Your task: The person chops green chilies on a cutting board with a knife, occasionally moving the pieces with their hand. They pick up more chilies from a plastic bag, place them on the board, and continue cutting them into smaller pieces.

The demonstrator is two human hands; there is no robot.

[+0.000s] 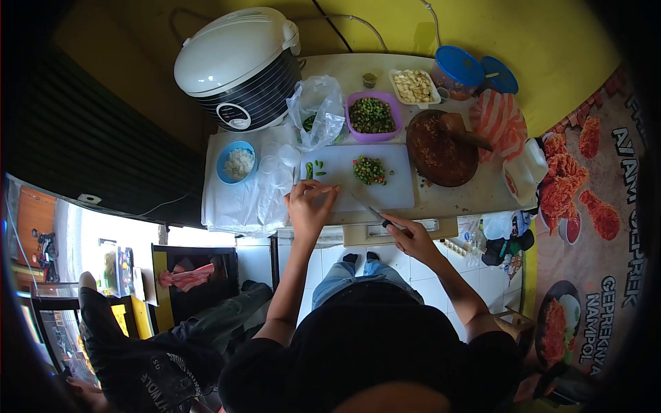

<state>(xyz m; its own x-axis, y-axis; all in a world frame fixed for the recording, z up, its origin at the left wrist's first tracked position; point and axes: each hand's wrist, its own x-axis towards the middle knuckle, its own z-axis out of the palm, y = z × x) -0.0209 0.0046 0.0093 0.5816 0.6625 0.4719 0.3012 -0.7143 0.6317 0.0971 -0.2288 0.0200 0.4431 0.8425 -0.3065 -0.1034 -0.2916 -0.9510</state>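
Note:
A knife (366,206) is gripped by its dark handle in my right hand (410,239), its blade angled over the front of the white cutting board (392,196). My left hand (311,205) is over the board's front left corner, thumb and forefinger pinched together; whatever is between them is too small to name. Just beyond that hand lie a few short green chilies (310,169). Chopped green and red chilies (370,171) form a small heap mid-board. Behind the board stands a purple container (398,124) filled with chopped green pieces.
Right of the board sits a stone mortar (434,162) with a pestle (465,133) in it. A blue bowl of rice (238,162) and a rice cooker (237,69) are at left. Garlic-like cloves (413,86) fill a white tray. Another person (165,351) is at lower left.

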